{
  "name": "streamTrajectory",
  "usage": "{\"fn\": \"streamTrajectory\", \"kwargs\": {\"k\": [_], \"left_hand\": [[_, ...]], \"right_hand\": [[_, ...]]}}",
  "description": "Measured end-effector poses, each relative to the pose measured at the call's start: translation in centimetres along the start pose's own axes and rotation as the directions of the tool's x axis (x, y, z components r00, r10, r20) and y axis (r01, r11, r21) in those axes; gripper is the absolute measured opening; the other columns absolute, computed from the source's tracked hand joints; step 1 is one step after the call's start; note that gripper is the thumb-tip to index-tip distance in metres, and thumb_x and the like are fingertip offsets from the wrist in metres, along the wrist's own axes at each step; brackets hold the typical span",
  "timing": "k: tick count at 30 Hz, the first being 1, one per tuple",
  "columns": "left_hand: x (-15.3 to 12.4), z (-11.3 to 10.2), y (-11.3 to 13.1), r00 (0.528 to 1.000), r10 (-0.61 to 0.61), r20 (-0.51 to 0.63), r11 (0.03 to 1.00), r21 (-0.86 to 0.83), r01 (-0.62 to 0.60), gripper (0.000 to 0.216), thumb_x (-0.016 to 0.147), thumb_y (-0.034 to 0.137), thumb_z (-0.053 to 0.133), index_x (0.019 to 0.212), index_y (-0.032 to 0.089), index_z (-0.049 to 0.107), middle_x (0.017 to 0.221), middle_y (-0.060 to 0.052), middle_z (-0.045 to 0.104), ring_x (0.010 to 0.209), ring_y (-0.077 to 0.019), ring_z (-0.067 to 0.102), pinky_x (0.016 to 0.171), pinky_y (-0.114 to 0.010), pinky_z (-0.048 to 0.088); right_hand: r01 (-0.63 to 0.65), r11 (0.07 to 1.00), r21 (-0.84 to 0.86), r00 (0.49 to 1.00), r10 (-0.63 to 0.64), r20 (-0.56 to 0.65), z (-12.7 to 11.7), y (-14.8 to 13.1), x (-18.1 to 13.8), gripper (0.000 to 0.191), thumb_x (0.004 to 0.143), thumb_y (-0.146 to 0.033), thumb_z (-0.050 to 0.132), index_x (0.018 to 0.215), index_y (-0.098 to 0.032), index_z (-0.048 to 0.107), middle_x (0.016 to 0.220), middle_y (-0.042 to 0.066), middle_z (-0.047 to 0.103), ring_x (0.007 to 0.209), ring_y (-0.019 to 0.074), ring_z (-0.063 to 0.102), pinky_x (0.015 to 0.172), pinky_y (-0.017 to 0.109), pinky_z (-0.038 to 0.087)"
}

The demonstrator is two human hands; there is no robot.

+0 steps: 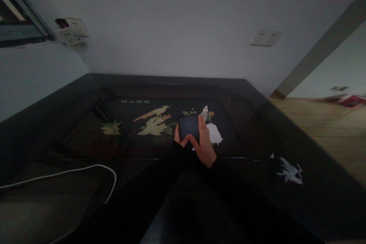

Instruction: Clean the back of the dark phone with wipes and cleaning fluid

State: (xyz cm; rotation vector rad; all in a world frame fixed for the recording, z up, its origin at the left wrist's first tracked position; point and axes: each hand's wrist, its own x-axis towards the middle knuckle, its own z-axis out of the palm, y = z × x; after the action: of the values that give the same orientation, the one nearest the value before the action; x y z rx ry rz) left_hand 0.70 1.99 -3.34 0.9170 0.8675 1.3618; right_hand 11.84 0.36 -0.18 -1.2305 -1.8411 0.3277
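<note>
A dark-screened smartphone [189, 126] is held upright-tilted between both hands above a dark glossy table. My left hand [178, 137] wraps its left edge, thumb bent over the lower front. Along the right edge lies my right hand [205, 146], its thumb also crossing the lower screen and its fingers behind the phone. Just past my right hand stand a small white-capped bottle [204, 113] and a stack of white sheets or tissues [214, 134] on the tabletop. Both wrists disappear into black sleeves.
The table [251, 122] carries a bird-and-flower picture. Crumpled white scraps [291, 171] lie to the right. A white cable [85, 167] curves across the left. Wall sockets [265, 38] are on the wall behind, with more sockets [73, 30] at left. A red object [353, 100] sits on the wooden floor.
</note>
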Motion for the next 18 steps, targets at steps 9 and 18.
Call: {"fn": "streamTrajectory", "kwargs": {"k": [9, 18], "left_hand": [[-0.4, 0.3, 0.7, 0.998, 0.056, 0.032, 0.998, -0.023, -0.055, 0.085, 0.066, 0.037, 0.067, 0.135, 0.02, 0.02, 0.128, -0.014, 0.045, 0.113, -0.0272, 0.048, 0.097, -0.043, 0.036], [-1.7, 1.3, 1.9, 0.982, 0.165, 0.092, 0.986, 0.019, -0.168, 0.078, 0.076, 0.038, 0.057, 0.138, 0.028, 0.012, 0.138, -0.008, 0.036, 0.127, -0.0237, 0.032, 0.105, -0.042, 0.027]], "right_hand": [[-0.441, 0.675, 0.591, 0.879, 0.191, 0.437, -2.0, 1.4, -0.1, 0.07, 0.079, -0.042, 0.053, 0.138, -0.022, 0.02, 0.136, 0.011, 0.038, 0.121, 0.0233, 0.04, 0.1, 0.044, 0.033], [-0.796, 0.37, 0.479, 0.544, 0.088, 0.835, -3.9, 4.0, -1.7, 0.053, 0.063, -0.037, 0.072, 0.107, -0.014, 0.055, 0.098, 0.007, 0.064, 0.085, 0.0169, 0.062, 0.079, 0.034, 0.05]]}}
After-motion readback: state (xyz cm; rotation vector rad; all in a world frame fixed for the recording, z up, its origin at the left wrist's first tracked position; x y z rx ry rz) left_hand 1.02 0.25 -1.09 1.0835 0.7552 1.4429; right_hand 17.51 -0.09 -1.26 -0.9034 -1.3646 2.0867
